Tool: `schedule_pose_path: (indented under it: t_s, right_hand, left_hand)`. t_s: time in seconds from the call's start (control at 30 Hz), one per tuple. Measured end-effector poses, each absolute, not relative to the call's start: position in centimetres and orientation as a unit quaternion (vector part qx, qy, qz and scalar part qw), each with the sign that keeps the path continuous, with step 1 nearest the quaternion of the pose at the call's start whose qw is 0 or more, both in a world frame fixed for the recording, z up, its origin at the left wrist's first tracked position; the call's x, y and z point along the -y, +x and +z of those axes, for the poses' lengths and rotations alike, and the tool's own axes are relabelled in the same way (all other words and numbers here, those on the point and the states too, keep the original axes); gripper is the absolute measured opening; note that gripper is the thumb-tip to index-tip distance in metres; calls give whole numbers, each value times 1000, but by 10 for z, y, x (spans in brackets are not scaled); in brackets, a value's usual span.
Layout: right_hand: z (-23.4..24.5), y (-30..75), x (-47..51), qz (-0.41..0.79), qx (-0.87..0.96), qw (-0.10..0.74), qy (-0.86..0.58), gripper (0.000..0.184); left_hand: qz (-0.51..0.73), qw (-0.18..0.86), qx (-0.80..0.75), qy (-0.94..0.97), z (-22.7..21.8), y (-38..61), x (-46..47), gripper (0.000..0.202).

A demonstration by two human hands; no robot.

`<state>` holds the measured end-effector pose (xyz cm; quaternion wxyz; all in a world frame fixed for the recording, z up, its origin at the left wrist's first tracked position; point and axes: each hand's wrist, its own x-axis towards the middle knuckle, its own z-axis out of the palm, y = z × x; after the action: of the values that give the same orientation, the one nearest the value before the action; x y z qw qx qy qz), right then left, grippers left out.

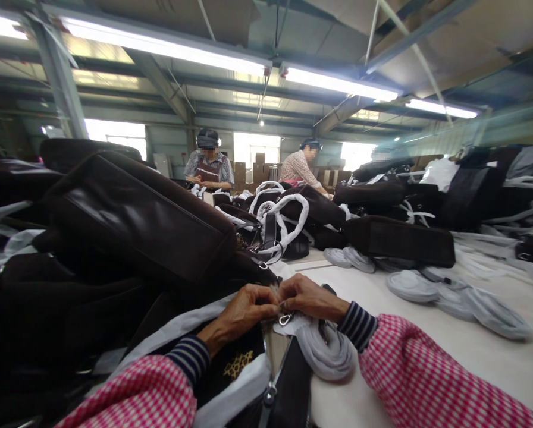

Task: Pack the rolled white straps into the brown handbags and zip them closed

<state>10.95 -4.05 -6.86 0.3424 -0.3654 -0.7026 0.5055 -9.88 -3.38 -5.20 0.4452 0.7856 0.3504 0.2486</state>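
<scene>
Fluorescent tubes (168, 47) light a workshop with a metal-framed roof. Clock positions are read from the meeting point of the two hands. At 11 o'clock, in the background, stands one co-worker (208, 169); at 12 o'clock, a second co-worker (297, 169) leans over piled goods. White worktop (373, 294) extends toward 3 o'clock, carrying wrapped coils (494, 312).

Open bag (295, 380): located at 6 o'clock, directly below the hands, dark, with its zip slider (270, 394) on the near part. Gold-patterned patch (238, 364): 7 o'clock. White-wrapped strap (235, 395): across the near side of this bag.

Left hand (251, 306): thumb and fingertips pinched together. Right hand (309, 297): likewise pinched, fingertips just beside those of the left. Whatever lies between the fingertips is too small to identify. Metal clasp (285, 320): immediately below the right fingertips. Grey-white coiled strap (326, 356): between 4 and 5 o'clock.

Large dark bag (146, 220): 10 o'clock, tilted on the pile. Second dark bag (400, 241): 2 o'clock, lying on its side.
</scene>
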Motion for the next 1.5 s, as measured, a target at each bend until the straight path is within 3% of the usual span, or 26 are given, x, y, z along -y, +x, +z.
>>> schedule_pose_path:
  t_s: [0.27,0.47,0.63,0.97,1.27,1.5]
  right_hand:
    - [-70,123,46,486,728,333,-351,23]
    - [-56,133,46,400,811,251,-346,34]
    - [-50,137,42,432,817,183,-336,36]
    - [-57,138,27,473,813,141,-310,45]
    - [-56,134,31,516,785,144,-310,43]
    - [-60,133,30,465,815,155,-309,26]
  left_hand:
    - [223,394,-350,820,-49,-98,37,14]
    - [211,362,-352,837,-46,-97,40,12]
    - [208,357,-351,840,-49,-97,38,12]
    - [212,355,-351,840,-49,-98,38,12]
    - [209,354,-351,842,-51,-99,37,14]
    - [207,371,-343,838,-49,-98,37,13]
